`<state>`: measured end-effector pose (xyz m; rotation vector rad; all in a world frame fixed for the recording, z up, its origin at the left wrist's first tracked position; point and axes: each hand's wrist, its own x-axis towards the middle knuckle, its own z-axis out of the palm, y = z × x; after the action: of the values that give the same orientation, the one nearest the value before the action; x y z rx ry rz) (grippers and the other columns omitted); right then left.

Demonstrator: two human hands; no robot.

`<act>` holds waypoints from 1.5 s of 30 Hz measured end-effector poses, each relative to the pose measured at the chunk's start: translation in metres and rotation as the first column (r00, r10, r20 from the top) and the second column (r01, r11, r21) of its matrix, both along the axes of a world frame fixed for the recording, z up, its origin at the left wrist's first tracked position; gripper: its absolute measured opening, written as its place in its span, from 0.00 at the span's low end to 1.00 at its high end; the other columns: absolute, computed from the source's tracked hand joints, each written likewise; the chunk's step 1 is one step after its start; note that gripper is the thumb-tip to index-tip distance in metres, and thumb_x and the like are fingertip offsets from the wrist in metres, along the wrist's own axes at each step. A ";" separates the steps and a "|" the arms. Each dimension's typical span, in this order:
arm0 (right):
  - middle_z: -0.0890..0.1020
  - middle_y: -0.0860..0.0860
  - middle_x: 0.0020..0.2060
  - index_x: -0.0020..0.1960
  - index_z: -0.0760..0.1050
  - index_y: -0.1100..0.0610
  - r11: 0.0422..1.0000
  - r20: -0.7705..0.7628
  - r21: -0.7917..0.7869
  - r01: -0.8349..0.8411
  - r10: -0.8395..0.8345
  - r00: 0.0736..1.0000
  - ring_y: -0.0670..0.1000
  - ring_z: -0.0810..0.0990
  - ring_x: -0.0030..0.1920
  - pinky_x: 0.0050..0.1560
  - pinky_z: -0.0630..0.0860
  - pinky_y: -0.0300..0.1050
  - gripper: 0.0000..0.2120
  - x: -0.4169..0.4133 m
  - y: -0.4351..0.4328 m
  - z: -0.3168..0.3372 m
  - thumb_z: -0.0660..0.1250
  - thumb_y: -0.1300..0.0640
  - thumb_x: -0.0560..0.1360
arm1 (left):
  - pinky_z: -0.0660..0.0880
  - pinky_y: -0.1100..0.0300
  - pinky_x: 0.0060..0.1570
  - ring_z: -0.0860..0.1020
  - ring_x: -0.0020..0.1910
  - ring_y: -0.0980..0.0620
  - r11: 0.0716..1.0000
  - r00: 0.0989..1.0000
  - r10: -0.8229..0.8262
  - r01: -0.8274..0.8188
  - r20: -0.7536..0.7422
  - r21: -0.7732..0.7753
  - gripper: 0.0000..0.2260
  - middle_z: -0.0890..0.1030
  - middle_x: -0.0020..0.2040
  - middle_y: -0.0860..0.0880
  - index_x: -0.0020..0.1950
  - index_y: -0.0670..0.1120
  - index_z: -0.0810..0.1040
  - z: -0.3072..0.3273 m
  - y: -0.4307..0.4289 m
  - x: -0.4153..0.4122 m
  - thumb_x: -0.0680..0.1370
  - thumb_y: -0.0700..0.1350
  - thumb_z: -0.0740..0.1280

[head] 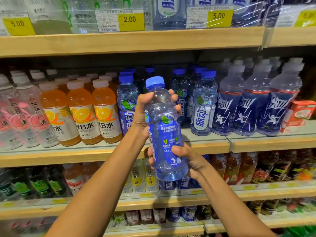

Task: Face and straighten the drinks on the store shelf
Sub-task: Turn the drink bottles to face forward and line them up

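- While I stand facing the drinks shelf [102,156], I hold one blue bottle [164,134] up in front of its middle board with both hands, off the board and in the air.
- My left hand [142,113] grips the upper part of the bottle, just below the blue cap [155,81]. Its fingers [174,98] curl round the far side and show on the right.
- My right hand [189,158] grips the lower part, thumb lying across the label, fingertips showing at the bottle's left edge.
- The bottle leans a little, cap toward the left and base toward the right. The small-print side of its label faces me.
- Behind it on the board stand other blue-capped bottles [203,106] of the same kind, upright. The front one on the right shows its white label face.
- Left of them stand orange drinks [80,113] with pale caps, and further left clear bottles with pink labels [20,117].
- To the right stand bottles with dark blue labels [253,106], and a red carton [297,113] sits at the far edge.
- Yellow price tags [131,21] hang on the shelf above.
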<state>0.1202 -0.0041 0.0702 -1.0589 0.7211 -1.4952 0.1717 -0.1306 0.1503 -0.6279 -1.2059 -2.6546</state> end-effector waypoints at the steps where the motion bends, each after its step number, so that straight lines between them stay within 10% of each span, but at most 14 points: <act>1: 0.82 0.59 0.49 0.59 0.76 0.60 1.000 -0.009 0.011 0.027 -0.027 1.000 0.58 0.83 0.47 0.51 0.80 0.53 0.30 0.000 0.000 0.001 0.79 0.48 0.62 | 0.78 0.53 0.47 0.80 0.41 0.45 1.000 1.000 0.018 -0.018 0.011 -0.007 0.24 0.81 0.46 0.44 0.52 0.38 0.77 -0.003 -0.001 -0.001 0.62 0.48 0.79; 7: 0.85 0.55 0.45 0.55 0.77 0.59 0.922 -0.155 0.055 0.383 -0.371 0.916 0.53 0.84 0.43 0.43 0.80 0.46 0.28 -0.005 0.009 0.003 0.76 0.55 0.56 | 0.79 0.54 0.48 0.82 0.48 0.49 0.832 0.853 0.491 -0.399 0.176 -0.385 0.33 0.83 0.52 0.45 0.59 0.42 0.80 -0.010 -0.008 0.007 0.63 0.63 0.75; 11: 0.86 0.48 0.41 0.51 0.76 0.54 0.798 -0.366 -0.092 0.595 -0.583 0.726 0.46 0.84 0.41 0.39 0.78 0.36 0.21 -0.008 0.009 0.008 0.78 0.56 0.60 | 0.73 0.68 0.32 0.79 0.32 0.60 0.581 0.620 0.779 -0.654 0.095 -0.485 0.14 0.82 0.36 0.53 0.55 0.42 0.76 -0.010 -0.003 0.013 0.79 0.52 0.63; 15: 0.82 0.47 0.42 0.53 0.70 0.51 0.609 -0.492 -0.193 0.770 -0.739 0.461 0.41 0.81 0.39 0.38 0.74 0.31 0.24 -0.003 0.004 0.004 0.79 0.55 0.63 | 0.77 0.59 0.49 0.82 0.49 0.51 0.338 0.468 0.879 -0.749 -0.095 -0.570 0.13 0.84 0.49 0.47 0.55 0.44 0.77 -0.004 0.017 0.010 0.77 0.52 0.66; 20: 0.80 0.49 0.50 0.59 0.65 0.51 0.480 -0.639 -0.251 0.841 -0.735 0.228 0.51 0.80 0.48 0.46 0.78 0.49 0.32 0.010 -0.003 -0.001 0.77 0.44 0.62 | 0.79 0.60 0.45 0.83 0.44 0.52 0.259 0.307 0.951 -0.847 -0.031 -0.464 0.15 0.84 0.46 0.48 0.52 0.45 0.79 0.001 0.036 -0.004 0.69 0.47 0.77; 25: 0.81 0.43 0.50 0.59 0.65 0.44 0.611 -0.541 -0.205 0.765 -0.721 0.432 0.43 0.81 0.48 0.44 0.77 0.36 0.30 0.006 0.005 -0.004 0.74 0.40 0.61 | 0.77 0.59 0.39 0.81 0.35 0.52 0.373 0.376 0.924 -0.836 0.075 -0.404 0.04 0.84 0.37 0.50 0.41 0.46 0.82 0.002 0.026 -0.007 0.69 0.41 0.75; 32: 0.83 0.53 0.56 0.61 0.75 0.56 0.964 -0.159 0.107 0.245 -0.227 0.961 0.52 0.82 0.56 0.57 0.78 0.47 0.38 -0.029 0.021 0.009 0.79 0.38 0.58 | 0.79 0.56 0.41 0.81 0.39 0.47 0.904 0.890 0.425 -0.410 0.167 -0.121 0.26 0.82 0.44 0.46 0.49 0.43 0.79 0.011 0.000 0.001 0.54 0.48 0.79; 40: 0.80 0.61 0.49 0.60 0.72 0.66 0.958 -0.371 0.068 0.280 -0.236 0.898 0.59 0.78 0.51 0.59 0.73 0.63 0.35 -0.006 0.008 0.026 0.78 0.49 0.60 | 0.78 0.55 0.47 0.80 0.42 0.46 0.998 1.000 0.010 -0.010 0.010 -0.061 0.26 0.80 0.46 0.45 0.52 0.41 0.77 0.000 -0.006 -0.005 0.60 0.49 0.80; 45: 0.84 0.45 0.39 0.51 0.77 0.53 0.905 -0.438 -0.060 0.420 -0.402 0.804 0.43 0.81 0.41 0.42 0.77 0.36 0.16 -0.001 0.006 0.017 0.74 0.53 0.65 | 0.78 0.52 0.54 0.82 0.50 0.46 0.955 0.977 0.207 -0.189 0.054 -0.228 0.30 0.83 0.53 0.44 0.56 0.42 0.82 -0.009 -0.014 -0.001 0.61 0.57 0.78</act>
<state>0.1196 0.0022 0.0869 -1.2857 1.3726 -1.6050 0.1711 -0.1450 0.1411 -0.4116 -1.5153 -2.4192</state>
